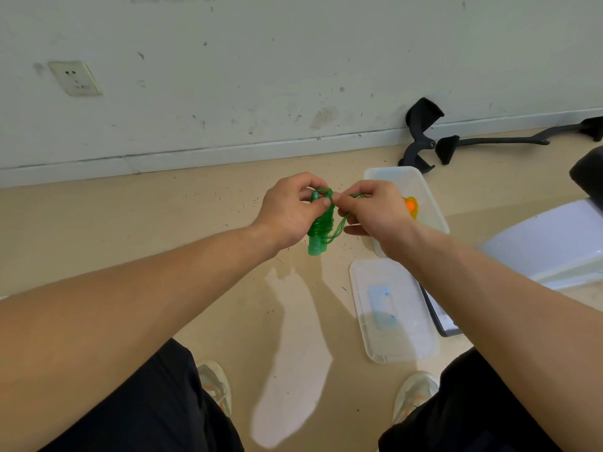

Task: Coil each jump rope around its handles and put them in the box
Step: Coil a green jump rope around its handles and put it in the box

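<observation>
Knees and shoes frame the bottom of the view, with both forearms reaching forward over the floor. Left of the box (424, 190), the left hand (287, 212) holds the green jump rope (321, 225) upright in the air, its grip pressed around the paired handles near their top, probably to keep the finished turns from slipping. Just right of the rope and in front of the box, the right hand (375, 212) pinches the loose end of cord at the bundle's top, likely tucking it under. An orange rope (410, 207) already lies inside the box, whose lid (394, 311) rests on the floor nearer the camera.
</observation>
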Demonstrator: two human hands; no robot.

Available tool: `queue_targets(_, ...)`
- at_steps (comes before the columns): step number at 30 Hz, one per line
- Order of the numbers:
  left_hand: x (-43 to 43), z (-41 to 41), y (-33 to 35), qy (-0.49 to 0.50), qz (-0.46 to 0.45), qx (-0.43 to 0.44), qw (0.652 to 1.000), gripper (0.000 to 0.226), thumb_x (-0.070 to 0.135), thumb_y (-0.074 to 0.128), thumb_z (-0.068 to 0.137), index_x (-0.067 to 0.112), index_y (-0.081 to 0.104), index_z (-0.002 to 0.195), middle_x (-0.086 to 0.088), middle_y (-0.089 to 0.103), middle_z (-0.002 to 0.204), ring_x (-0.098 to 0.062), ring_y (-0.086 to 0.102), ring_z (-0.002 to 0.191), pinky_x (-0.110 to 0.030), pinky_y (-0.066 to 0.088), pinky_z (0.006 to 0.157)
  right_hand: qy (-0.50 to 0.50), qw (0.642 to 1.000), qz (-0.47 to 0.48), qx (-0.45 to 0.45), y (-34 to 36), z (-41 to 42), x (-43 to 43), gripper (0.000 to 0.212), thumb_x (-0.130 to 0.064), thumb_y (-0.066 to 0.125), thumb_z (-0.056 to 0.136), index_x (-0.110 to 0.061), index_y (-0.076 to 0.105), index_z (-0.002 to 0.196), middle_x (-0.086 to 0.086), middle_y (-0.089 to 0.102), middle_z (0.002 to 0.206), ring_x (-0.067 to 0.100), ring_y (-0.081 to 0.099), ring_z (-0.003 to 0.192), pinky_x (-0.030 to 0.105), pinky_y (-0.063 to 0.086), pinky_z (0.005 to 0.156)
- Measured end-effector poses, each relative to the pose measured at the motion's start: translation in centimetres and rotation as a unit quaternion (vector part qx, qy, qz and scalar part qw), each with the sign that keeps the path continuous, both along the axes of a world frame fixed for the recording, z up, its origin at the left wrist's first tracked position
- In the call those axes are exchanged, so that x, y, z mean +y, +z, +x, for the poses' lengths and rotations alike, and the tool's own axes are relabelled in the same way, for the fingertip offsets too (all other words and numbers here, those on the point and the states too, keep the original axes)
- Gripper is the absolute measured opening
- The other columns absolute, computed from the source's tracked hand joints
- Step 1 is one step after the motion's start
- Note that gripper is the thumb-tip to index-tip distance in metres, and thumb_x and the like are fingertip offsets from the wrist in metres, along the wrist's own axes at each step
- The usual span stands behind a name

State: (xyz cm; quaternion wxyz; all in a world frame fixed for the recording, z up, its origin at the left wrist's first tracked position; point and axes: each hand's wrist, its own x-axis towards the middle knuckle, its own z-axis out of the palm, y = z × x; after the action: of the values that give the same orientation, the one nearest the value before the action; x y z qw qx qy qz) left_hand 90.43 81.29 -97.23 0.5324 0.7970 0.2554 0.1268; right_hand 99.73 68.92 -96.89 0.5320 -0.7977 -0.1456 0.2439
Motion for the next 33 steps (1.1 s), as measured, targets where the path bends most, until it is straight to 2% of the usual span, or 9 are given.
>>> queue_targets(5, -0.3, 0.0, 0.0, -0.022, 0.001, -0.005, 1.0, 0.023, 0.017, 0.068, 0.093, 0.019, 0.072, 0.115, 0.002, 0.074, 0.107, -0.011, 0.069, 0.102, -0.038, 0.055, 0.095, -0.009, 0.999, -0.037, -0.029, 0.2, 0.0, -0.1, 0.021, -0.026, 0.069, 0.093, -0.005, 0.07, 0.092, 0.004, 0.064, 0.073, 0.013, 0.059, 0.065, 0.024, 0.059, 0.056)
queue_targets(9, -0.4, -0.1, -0.1, -0.038, 0.018, 0.006, 0.999, 0.031, 0.017, 0.067, 0.094, 0.019, 0.069, 0.124, 0.0, 0.072, 0.118, -0.012, 0.066, 0.109, -0.038, 0.053, 0.099, 0.022, 0.998, -0.056, -0.019, 0.7, 0.3, -0.3, 0.017, -0.02, 0.068, 0.092, -0.003, 0.071, 0.09, 0.007, 0.068, 0.074, 0.015, 0.059, 0.065, 0.03, 0.062, 0.062)
queue_targets(11, -0.3, 0.0, -0.2, -0.039, 0.036, 0.005, 0.999, 0.031, 0.016, 0.067, 0.093, 0.018, 0.069, 0.124, 0.001, 0.071, 0.119, -0.01, 0.065, 0.111, -0.035, 0.052, 0.1, 0.049, 0.994, -0.081, -0.055, 1.0, 0.5, -0.3, 0.016, -0.017, 0.067, 0.091, -0.004, 0.073, 0.086, 0.011, 0.072, 0.078, 0.018, 0.062, 0.064, 0.035, 0.063, 0.066)
queue_targets(13, 0.0, 0.1, -0.1, -0.029, 0.039, 0.001, 0.999, 0.028, 0.014, 0.068, 0.093, 0.018, 0.071, 0.12, 0.003, 0.071, 0.117, -0.008, 0.064, 0.11, -0.032, 0.051, 0.1, 0.081, 0.982, -0.115, -0.127, 1.3, 0.6, -0.1, 0.018, -0.02, 0.065, 0.091, -0.007, 0.074, 0.082, 0.013, 0.074, 0.079, 0.023, 0.067, 0.065, 0.04, 0.063, 0.069)
queue_targets(16, 0.6, 0.1, 0.0, -0.025, 0.002, 0.003, 1.0, 0.024, 0.013, 0.068, 0.092, 0.021, 0.073, 0.115, 0.002, 0.072, 0.112, -0.01, 0.066, 0.106, -0.035, 0.054, 0.096, 0.136, 0.949, -0.171, -0.226, 1.8, 0.4, -0.1, 0.02, -0.025, 0.061, 0.092, -0.013, 0.074, 0.082, 0.008, 0.072, 0.076, 0.025, 0.068, 0.07, 0.033, 0.058, 0.061)
queue_targets(19, 0.9, 0.0, 0.1, -0.042, -0.036, 0.008, 0.998, 0.023, 0.013, 0.068, 0.093, 0.021, 0.072, 0.114, 0.0, 0.074, 0.108, -0.012, 0.069, 0.101, -0.038, 0.058, 0.09, 0.166, 0.931, -0.187, -0.266, 1.9, 0.5, -0.5, 0.017, -0.026, 0.06, 0.094, -0.017, 0.074, 0.088, 0.001, 0.07, 0.075, 0.018, 0.066, 0.071, 0.024, 0.047, 0.057)
queue_targets(24, 0.7, -0.3, 0.7, -0.068, -0.128, 0.013, 0.989, 0.024, 0.011, 0.058, 0.099, 0.018, 0.07, 0.119, -0.003, 0.074, 0.108, -0.016, 0.071, 0.099, -0.025, 0.06, 0.072, 0.122, 0.929, -0.179, -0.3, 1.5, 0.8, -0.6, 0.019, -0.027, 0.061, 0.097, -0.015, 0.076, 0.094, 0.002, 0.074, 0.085, 0.018, 0.067, 0.082, 0.028, 0.051, 0.072)
queue_targets(29, 0.4, -0.6, 0.6, -0.057, -0.116, 0.006, 0.992, 0.026, 0.009, 0.056, 0.1, 0.017, 0.069, 0.121, 0.0, 0.073, 0.103, -0.01, 0.069, 0.091, -0.016, 0.056, 0.063, 0.117, 0.928, -0.172, -0.309, 1.3, 0.0, -0.4, 0.022, -0.028, 0.059, 0.098, -0.013, 0.075, 0.1, 0.004, 0.073, 0.085, 0.019, 0.067, 0.083, 0.029, 0.052, 0.074)
queue_targets(33, 0.3, -0.8, 0.4, -0.049, -0.126, 0.0, 0.991, 0.026, 0.008, 0.057, 0.099, 0.017, 0.07, 0.12, 0.001, 0.073, 0.102, -0.009, 0.069, 0.091, -0.015, 0.055, 0.062, 0.121, 0.936, -0.167, -0.286, 1.4, -0.2, -0.5, 0.021, -0.027, 0.059, 0.099, -0.013, 0.075, 0.1, 0.002, 0.074, 0.084, 0.017, 0.068, 0.08, 0.031, 0.055, 0.077)
